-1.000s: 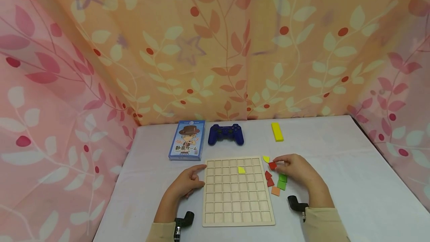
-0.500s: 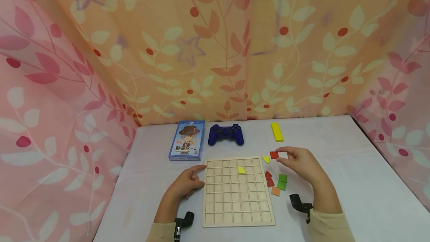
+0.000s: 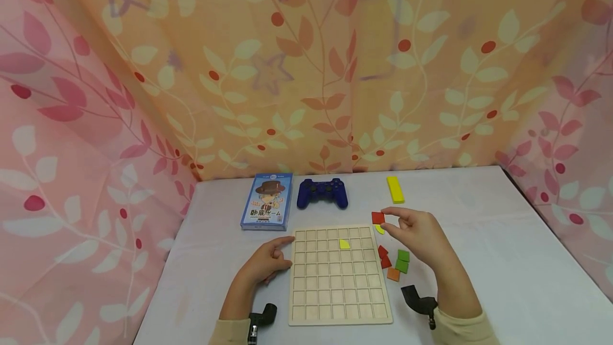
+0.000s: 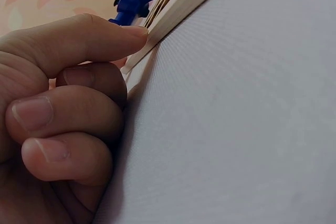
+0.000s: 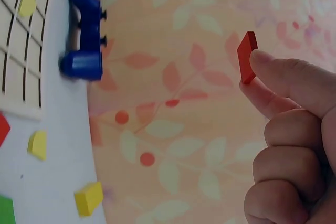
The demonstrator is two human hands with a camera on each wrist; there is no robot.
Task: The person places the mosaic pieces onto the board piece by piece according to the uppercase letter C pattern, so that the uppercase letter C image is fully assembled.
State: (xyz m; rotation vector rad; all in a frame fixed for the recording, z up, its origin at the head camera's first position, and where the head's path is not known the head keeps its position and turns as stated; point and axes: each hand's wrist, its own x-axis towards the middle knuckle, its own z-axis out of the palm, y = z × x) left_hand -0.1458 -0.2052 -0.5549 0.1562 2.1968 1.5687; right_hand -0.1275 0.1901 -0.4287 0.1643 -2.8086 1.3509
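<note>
Between its thumb and index finger, my right hand pinches a red square tile, raised above the table near the board's upper right corner. Its other fingers are curled, as the right wrist view shows. A yellow quarter-round tile lies just below the red one in the head view, partly covered. My left hand rests beside the wooden grid board, its outstretched index finger and thumb touching the left edge. The remaining left fingers are bent. One yellow quarter-round tile sits in a cell of the board.
Right of the board lie red tiles, green tiles and an orange tile. Behind stand a blue card-game box, a blue game controller and a yellow block. A floral curtain borders the table.
My right hand has lifted the red square tile from beside the other tiles, carrying it up and then left over the loose yellow tile. The left hand has stayed at the board's edge.
</note>
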